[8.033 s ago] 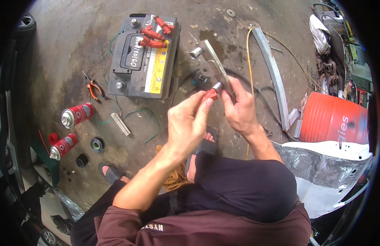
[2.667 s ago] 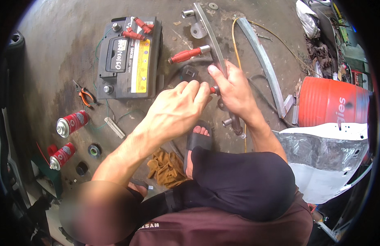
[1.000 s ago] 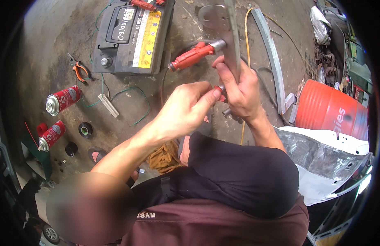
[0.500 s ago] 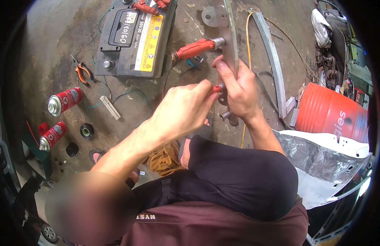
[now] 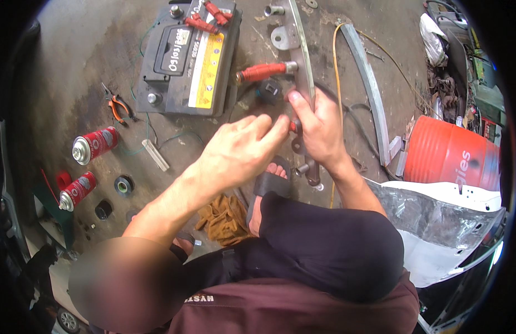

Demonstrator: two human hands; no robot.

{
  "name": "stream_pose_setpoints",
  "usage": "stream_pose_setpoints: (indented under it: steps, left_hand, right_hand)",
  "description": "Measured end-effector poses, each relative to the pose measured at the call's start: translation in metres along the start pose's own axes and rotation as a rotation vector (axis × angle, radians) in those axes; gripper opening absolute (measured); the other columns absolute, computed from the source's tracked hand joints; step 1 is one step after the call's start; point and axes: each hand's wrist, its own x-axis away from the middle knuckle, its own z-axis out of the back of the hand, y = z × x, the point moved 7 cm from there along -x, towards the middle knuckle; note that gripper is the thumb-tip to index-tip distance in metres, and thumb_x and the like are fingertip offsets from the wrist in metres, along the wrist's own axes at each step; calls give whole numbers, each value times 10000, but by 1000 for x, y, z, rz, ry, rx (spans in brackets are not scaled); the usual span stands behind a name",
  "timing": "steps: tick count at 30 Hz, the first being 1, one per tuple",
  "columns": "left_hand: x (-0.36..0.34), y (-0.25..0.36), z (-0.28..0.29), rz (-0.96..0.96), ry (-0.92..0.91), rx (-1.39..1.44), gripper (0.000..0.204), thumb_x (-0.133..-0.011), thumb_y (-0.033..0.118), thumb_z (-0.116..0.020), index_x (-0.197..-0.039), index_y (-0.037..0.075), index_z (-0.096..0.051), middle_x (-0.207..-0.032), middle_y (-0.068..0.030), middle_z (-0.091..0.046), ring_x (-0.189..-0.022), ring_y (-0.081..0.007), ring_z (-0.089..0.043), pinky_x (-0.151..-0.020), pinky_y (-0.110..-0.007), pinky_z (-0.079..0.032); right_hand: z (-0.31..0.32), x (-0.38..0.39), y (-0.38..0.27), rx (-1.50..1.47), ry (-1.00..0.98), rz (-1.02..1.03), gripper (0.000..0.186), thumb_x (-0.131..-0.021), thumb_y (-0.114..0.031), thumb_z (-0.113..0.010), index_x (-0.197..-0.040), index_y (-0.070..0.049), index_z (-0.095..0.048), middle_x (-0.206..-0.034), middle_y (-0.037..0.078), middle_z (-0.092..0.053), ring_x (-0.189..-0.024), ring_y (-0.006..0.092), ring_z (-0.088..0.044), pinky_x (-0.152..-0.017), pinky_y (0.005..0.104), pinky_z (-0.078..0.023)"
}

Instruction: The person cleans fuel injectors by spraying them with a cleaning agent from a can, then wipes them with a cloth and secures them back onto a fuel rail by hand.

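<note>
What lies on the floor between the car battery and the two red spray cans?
In the head view, between the car battery and the red spray cans, a pair of orange-handled pliers lies on the floor, with a thin green wire alongside.

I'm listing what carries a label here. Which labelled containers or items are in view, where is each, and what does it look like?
Car battery: top centre on the floor, black box, yellow and white label.
Two spray cans: left, lying down, red with white print.
Drum: right, red, pale lettering.
No screens or signs.
</note>
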Motion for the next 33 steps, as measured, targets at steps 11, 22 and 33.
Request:
stream_pose_setpoints:
  steps: [11,22,33]
  left_hand:
    - [-19,-17,47,44,-43,-131,400,-886,179,-845,-1229,27,-705,-839,-50,-622,-714,-213,-655,-599,-352,-553]
    - [-85,-137,88,94,-175,-622,305,-897,104,-742,-1193,160,-794,-1356,-158,-647,-1326,-377,-563,-1105,-465,-495]
    - [-25,-43,51,748,-59,861,208,-1005,146,-752,-1119,-1,-660,-945,-75,-783,-826,-82,-703,-724,-256,-559]
  right_hand:
    - [39,-6,15,-115,115,-107,252,-1097,-303,-621,-1163,-67,-680,-797,-35,-579,-713,56,-522,-641,261,-441]
    - [54,-21,12,-616,-13,-41,337,-1115,-368,-577,-1189,-40,-595,-670,61,-587,-479,155,-579,-461,305,-511]
    - [72,-34,28,-722,200,-160,289,-1064,-260,-618,-1220,-16,-616,-841,37,-644,-602,144,-626,-529,286,-508]
